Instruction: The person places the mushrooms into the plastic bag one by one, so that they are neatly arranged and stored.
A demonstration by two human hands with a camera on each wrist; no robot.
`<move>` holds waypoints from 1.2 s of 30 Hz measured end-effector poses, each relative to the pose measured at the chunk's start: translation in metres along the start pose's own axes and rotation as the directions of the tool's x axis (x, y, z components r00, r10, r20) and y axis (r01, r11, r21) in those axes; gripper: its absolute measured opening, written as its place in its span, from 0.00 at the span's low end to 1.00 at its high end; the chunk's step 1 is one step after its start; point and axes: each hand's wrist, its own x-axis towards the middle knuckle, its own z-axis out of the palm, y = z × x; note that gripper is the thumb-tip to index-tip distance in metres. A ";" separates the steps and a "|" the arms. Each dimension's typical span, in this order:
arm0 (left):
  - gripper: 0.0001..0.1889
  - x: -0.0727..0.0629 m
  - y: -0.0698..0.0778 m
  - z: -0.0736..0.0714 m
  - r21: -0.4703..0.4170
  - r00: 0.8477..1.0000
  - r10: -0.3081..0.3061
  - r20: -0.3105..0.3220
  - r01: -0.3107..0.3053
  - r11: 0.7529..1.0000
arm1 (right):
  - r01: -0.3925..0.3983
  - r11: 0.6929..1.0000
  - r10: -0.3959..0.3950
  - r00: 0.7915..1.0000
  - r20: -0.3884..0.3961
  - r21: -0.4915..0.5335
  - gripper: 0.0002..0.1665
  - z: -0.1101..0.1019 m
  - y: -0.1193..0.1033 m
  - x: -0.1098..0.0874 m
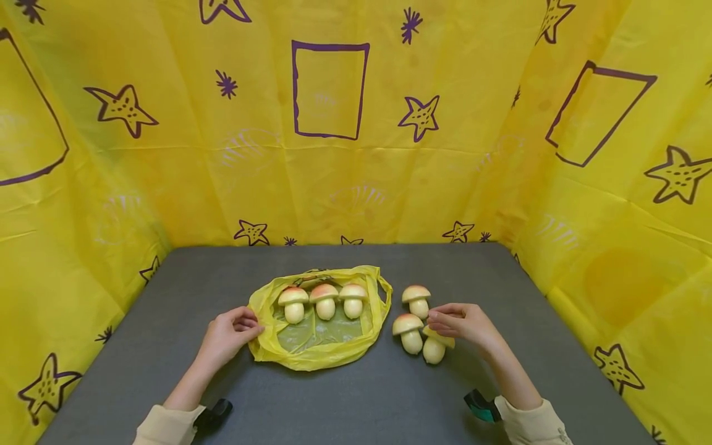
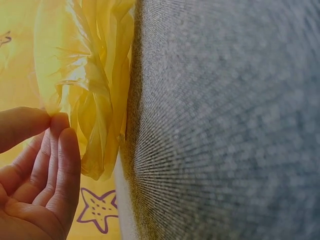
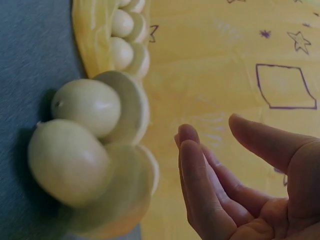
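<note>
My left hand (image 1: pixel 225 337) pinches the left rim of a yellow plastic bag (image 1: pixel 311 362) between thumb and fingertips; the left wrist view shows the thin film (image 2: pixel 82 75) caught there. Inside the bag's spread mouth, three toy mushrooms (image 1: pixel 324 301) with reddish cap tops stand in a row. Three more lie to the right of the bag: a back mushroom (image 1: pixel 416 301), a front left mushroom (image 1: pixel 410 334) and a front right mushroom (image 1: pixel 434 350). Over this group hovers my right hand (image 1: pixel 464 322). Its thumb and fingers are apart with nothing between them in the right wrist view, beside the nearest mushroom (image 3: pixel 70 162).
Everything lies on a dark grey table (image 1: pixel 356 408). Yellow cloth (image 1: pixel 334 185) printed with stars and frames encloses the back and both sides. Black straps with devices (image 1: pixel 214 415) sit at both wrists, by the cream sleeves.
</note>
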 end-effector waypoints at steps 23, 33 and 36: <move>0.14 0.003 0.002 0.002 -0.002 1.000 0.007 0.010 -0.007 1.000 | -0.062 0.998 0.063 0.994 0.086 -0.016 0.26 -0.027 0.037 -0.024; 0.14 0.002 0.002 0.001 0.000 1.000 0.008 0.012 -0.008 1.000 | -0.103 0.995 0.104 0.988 0.117 -0.019 0.28 -0.028 0.050 -0.026; 0.14 0.002 0.002 0.001 0.002 1.000 0.010 0.010 -0.010 1.000 | -0.115 0.993 0.117 0.986 0.118 -0.020 0.28 -0.027 0.055 -0.022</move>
